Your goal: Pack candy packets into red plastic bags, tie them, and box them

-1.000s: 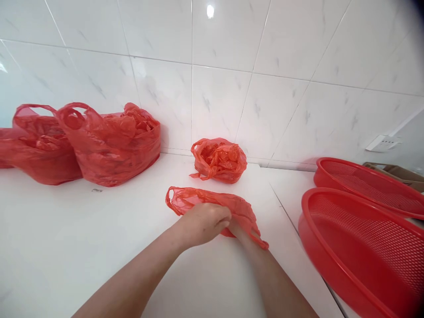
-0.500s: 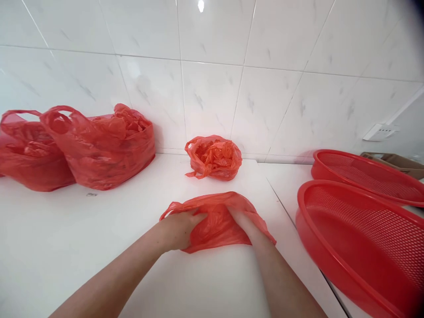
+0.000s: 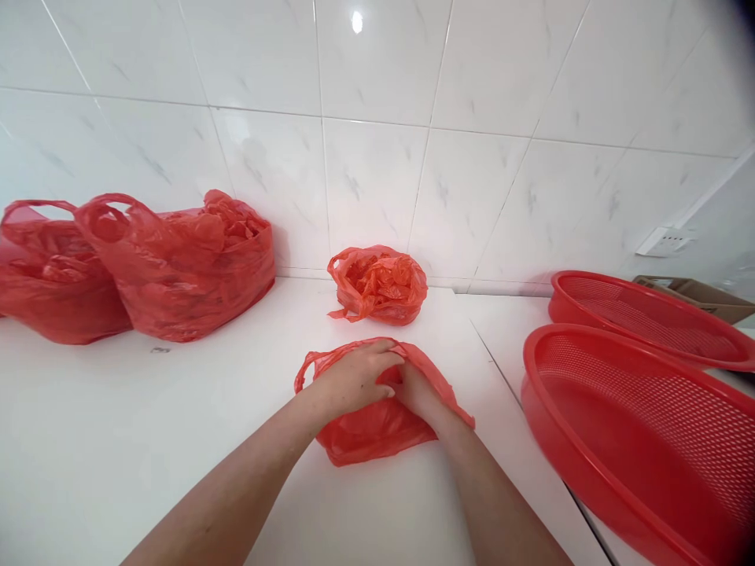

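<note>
A thin red plastic bag (image 3: 377, 436) with loop handles lies spread on the white table in front of me, its mouth facing up. My left hand (image 3: 357, 377) reaches over its left side, fingers apart, the fingertips at the far rim and the thumb over the opening. Inside the mouth is my right hand (image 3: 413, 389), its wrist against the bag's right edge. The left hand and the bag's film hide most of the right hand's fingers. Behind this bag sits a smaller red bag (image 3: 389, 287) stuffed with crumpled red plastic.
Two bulging red bags, one large (image 3: 189, 275) and one beside it (image 3: 64, 291), stand at the left along the tiled wall. On the right are a near red mesh basket (image 3: 590, 424) and a far red basket (image 3: 625, 310). A socket (image 3: 664, 241) is on the wall.
The bag's mouth has been spread wider and its near side has come toward me. My left hand went from a closed fist to the left rim, then right to the far rim with fingers apart.
</note>
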`<state>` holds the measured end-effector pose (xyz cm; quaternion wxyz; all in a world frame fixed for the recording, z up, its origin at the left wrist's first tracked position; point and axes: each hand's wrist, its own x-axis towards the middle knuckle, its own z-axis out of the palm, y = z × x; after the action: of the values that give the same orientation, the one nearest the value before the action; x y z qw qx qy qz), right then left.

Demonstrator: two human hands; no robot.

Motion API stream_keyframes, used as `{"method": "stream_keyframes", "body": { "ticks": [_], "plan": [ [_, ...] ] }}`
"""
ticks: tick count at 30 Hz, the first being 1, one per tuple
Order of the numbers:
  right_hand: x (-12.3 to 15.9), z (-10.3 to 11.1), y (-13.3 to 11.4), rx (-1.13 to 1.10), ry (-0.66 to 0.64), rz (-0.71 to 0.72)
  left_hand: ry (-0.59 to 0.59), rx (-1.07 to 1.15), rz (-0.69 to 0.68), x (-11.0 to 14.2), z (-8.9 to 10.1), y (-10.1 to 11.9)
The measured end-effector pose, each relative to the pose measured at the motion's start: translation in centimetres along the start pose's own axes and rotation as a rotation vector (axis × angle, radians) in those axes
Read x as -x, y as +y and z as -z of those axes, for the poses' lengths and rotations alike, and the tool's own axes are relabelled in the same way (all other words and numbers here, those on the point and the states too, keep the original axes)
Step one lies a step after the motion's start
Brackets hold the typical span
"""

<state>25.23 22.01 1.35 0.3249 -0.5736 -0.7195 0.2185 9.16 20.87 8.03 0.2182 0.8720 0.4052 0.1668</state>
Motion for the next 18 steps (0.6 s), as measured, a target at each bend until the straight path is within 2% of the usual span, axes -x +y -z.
{"method": "stream_keyframes", "body": {
  "ticks": [3, 5, 7, 10, 13, 15, 18],
  "plan": [
    [0.2, 0.8, -0.8, -0.139, -0.199, 0.053, 0.053, -0.093, 0.062, -1.0, -0.6, -1.4],
    [0.5, 1.1, -1.1, -0.167, -0.235, 0.088, 0.048, -0.116, 0.09, -1.5, -0.7, -2.3],
    [0.5, 1.0, -1.1, -0.122, -0.152, 0.153, 0.041, -0.096, 0.097, -1.9, -0.7, -3.0],
    [0.1, 0.5, -0.4, -0.058, 0.063, 0.236, 0.047, -0.083, 0.101, -2.1, -0.5, -3.8],
    [-0.5, 0.2, 0.5, -0.024, 0.238, 0.21, 0.019, -0.135, 0.114, -1.7, -0.3, -4.1],
    [-0.8, 0.1, 1.1, -0.002, 0.268, 0.164, 0.011, -0.172, 0.093, -1.1, -0.3, -4.0],
    [-1.0, -0.2, 1.7, 0.046, 0.211, 0.086, 0.004, -0.202, 0.022, 0.1, -0.7, -3.7]
  ]
}}
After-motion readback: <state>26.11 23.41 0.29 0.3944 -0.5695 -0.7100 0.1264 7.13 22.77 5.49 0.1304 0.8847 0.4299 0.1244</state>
